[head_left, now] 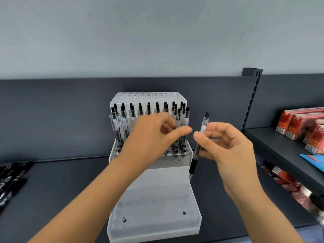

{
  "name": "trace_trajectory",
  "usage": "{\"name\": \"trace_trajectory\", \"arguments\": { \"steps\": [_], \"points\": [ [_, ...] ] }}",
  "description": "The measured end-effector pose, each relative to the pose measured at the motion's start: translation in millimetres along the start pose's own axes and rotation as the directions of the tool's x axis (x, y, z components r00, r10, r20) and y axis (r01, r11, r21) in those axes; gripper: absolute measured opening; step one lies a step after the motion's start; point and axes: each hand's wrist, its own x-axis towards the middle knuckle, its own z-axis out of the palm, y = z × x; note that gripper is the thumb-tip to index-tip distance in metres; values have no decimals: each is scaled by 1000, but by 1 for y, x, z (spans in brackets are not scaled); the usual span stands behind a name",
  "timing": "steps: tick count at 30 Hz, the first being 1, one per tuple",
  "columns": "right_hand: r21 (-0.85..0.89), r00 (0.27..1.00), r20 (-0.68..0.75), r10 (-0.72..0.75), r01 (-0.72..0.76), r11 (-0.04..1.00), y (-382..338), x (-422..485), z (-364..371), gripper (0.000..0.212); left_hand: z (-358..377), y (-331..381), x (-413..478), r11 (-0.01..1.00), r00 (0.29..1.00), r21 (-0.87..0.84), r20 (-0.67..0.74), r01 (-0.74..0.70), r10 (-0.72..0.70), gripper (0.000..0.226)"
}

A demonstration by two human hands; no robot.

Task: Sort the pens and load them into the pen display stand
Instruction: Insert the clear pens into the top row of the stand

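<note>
Far left on the shelf (52, 181), loose black pens (10, 181). In the middle, the clear pen display stand (154, 199). Over it the left hand (150, 135), fingers (168, 124) curled in among the standing pens (122, 123); cannot tell if pinching one. Just right of the stand, the right hand (226, 148) pinching one gel pen (199, 142), almost upright, tip down. To that pen's left, empty holes (171, 151), nearer the right hand.

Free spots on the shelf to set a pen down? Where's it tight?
Free: bare shelf between the loose pens at far left and the display stand; its empty front tiers; a strip right of it, below the right hand gripping a pen. Tight: the filled rows around the left hand, red boxes on the side shelf.
</note>
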Motion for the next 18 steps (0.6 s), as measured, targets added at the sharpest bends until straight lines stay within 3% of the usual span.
{"name": "trace_trajectory", "arguments": {
  "steps": [3, 6, 14, 18],
  "points": [
    [89, 998, 59, 30, -35, 995, -5, 5, 5, 24, -4, 7, -12, 994, 1000, -112, 22, 3, 0, 62],
    [110, 993, 100, 61, -72, 991, -6, 14, 15, 19, -8, 4, -11, 996, 998, -89, -49, 25, -30, 68],
    [112, 975, 131, 177, -192, 975, 5, 23, 21, 18, 1, -5, -5, 995, 996, -93, -93, -22, 13, 20],
    [61, 979, 132, 156, -165, 984, 7, 20, 19, 16, 12, -5, 0, 993, 995, -110, -101, -34, 23, 13]
  ]
}}
